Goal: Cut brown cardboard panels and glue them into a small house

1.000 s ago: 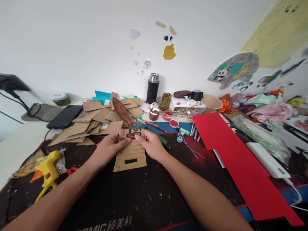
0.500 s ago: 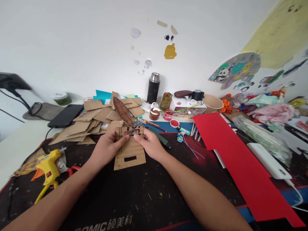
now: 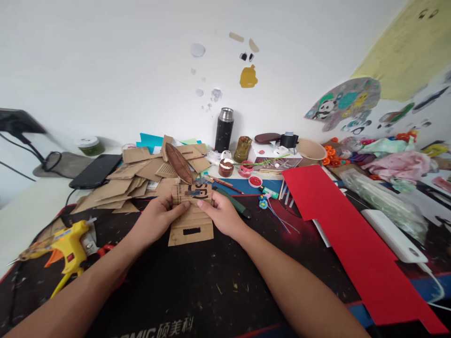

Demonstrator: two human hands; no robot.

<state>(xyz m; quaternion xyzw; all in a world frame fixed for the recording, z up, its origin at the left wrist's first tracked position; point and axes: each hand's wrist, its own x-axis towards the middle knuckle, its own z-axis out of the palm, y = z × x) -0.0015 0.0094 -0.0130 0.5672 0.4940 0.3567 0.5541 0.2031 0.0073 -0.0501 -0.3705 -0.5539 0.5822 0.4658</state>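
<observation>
Between my two hands is a piece of brown cardboard (image 3: 192, 220) with dark printed letters near its top and a dark rectangular slot near its lower edge. My left hand (image 3: 165, 211) grips its left side, thumb pressed on the front face. On the opposite side my right hand (image 3: 220, 213) pinches it the same way. The fingers behind the cardboard are hidden. Just past it, a brown painted boat-shaped piece (image 3: 179, 163) leans on a pile of cardboard scraps (image 3: 120, 185).
A yellow glue gun (image 3: 68, 246) lies at the left, near red-handled pliers or scissors (image 3: 105, 249). Red card (image 3: 347, 249) stretches across the right. Behind stand a black thermos (image 3: 224, 131) and small paint pots (image 3: 226, 167). A green cutter-like tool (image 3: 234, 203) lies beside my right hand.
Both thumbs have shifted slightly down the cardboard, uncovering more of the printed letters. The cardboard's top has moved a little to the right; both hands keep their hold.
</observation>
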